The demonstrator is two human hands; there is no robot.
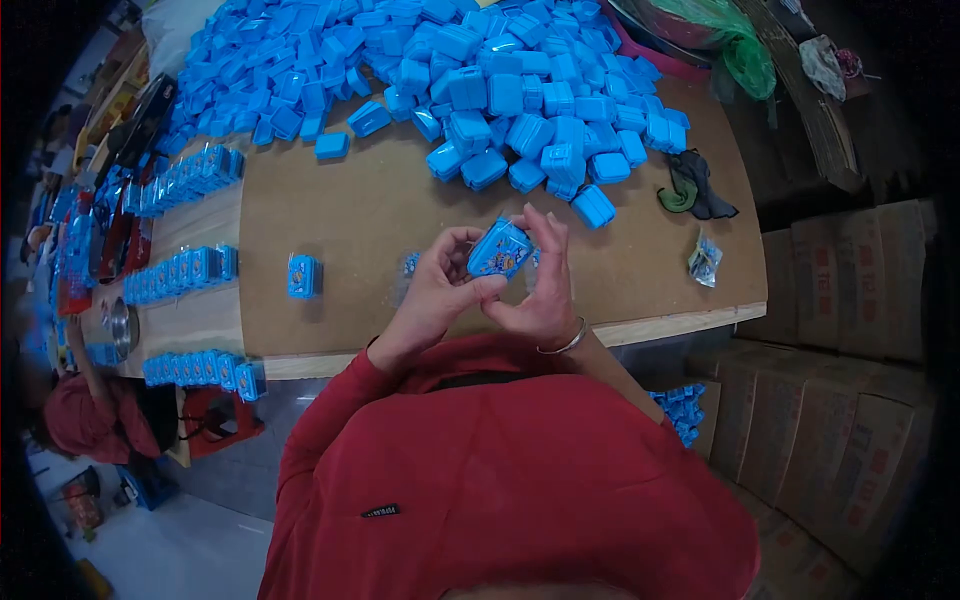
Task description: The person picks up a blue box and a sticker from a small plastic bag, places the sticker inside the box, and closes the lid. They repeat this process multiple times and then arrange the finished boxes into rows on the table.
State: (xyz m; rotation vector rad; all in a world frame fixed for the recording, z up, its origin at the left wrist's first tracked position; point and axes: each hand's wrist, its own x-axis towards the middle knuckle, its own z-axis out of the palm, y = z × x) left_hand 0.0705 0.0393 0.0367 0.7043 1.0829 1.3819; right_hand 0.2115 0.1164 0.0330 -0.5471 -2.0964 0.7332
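A small blue plastic box point(500, 249) with a colourful printed picture on its face is held tilted above the table, in front of my chest. My left hand point(437, 285) grips it from the left, thumb along the lower edge. From the right, my right hand point(545, 280) holds it too, with its fingers at the top and its thumb near the bottom. Small clear pieces with coloured print point(411, 264) lie partly hidden behind my hands. Left of them, a short stack of printed blue boxes point(304, 276) stands on the brown board point(350, 215).
A big heap of plain blue boxes point(505, 92) covers the far side. Rows of printed boxes point(180, 275) line the left. A dark cloth point(707, 190) and a small clear packet point(705, 260) lie right. Cartons point(850, 280) are stacked beyond. Another person point(100, 415) sits at left.
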